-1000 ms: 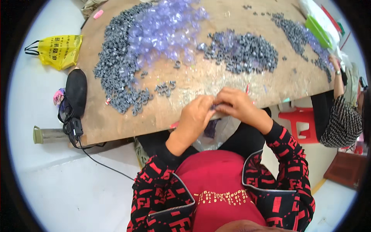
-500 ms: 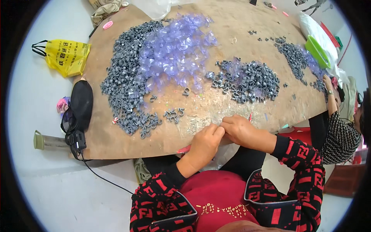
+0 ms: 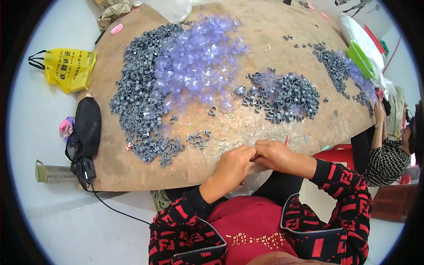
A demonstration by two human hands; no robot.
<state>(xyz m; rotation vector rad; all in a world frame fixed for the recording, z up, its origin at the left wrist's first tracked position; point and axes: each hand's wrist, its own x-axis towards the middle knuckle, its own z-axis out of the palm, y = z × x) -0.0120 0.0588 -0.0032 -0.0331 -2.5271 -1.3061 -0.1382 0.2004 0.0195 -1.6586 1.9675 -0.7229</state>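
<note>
My left hand (image 3: pixel 235 164) and my right hand (image 3: pixel 277 154) meet at the near edge of the wooden table (image 3: pixel 207 170), fingertips pressed together. Something small and dark shows between them, too hidden to name. Beyond them lies a pile of grey plastic clips (image 3: pixel 293 97) with some clear pieces mixed in. A bigger heap of grey clips (image 3: pixel 139 88) spreads on the left, bordered by a heap of clear, purple-tinted suction cups (image 3: pixel 198 62). A few loose clips (image 3: pixel 199 138) lie left of my hands.
At the right edge a co-worker's hands (image 3: pixel 379 112) are by another heap of clips (image 3: pixel 333 68) and a green basin (image 3: pixel 362 59). Along the left side are a yellow bag (image 3: pixel 70 70), a black pouch (image 3: pixel 88 126) with a cable, and a bottle (image 3: pixel 55 173).
Both my hands have drawn slightly down toward me, still together. The view has shifted a little. The co-worker's hands at the right have moved, with a pinkish thing now beside them.
</note>
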